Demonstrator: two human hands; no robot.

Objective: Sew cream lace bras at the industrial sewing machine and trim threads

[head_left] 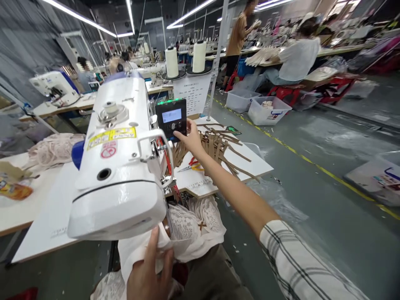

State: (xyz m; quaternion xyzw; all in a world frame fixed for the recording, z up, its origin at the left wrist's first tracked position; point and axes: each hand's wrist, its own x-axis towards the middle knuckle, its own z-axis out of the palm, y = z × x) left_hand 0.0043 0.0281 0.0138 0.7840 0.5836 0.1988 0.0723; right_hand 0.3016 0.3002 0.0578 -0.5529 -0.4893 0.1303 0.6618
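A white sewing machine (120, 166) fills the left middle of the head view. My right hand (190, 136) reaches across to the black control panel (171, 121) behind it. The thumb is on the lower part of the panel's front, by the buttons, with the fingers at its right edge. The panel's small screen is lit. Below the machine head, my left hand (151, 271) holds the pale cloth of a lace bra (190, 223), whose cups hang to the right. The machine hides the needle area. A small brown bow sits between the cups.
Red-and-yellow handled snips (194, 165) and many brown strips (215, 150) lie on the white machine table (250, 164). Two thread cones (199, 57) stand behind. More pale lace garments (54, 148) are piled left. Plastic bins (268, 110) and seated co-workers are farther right.
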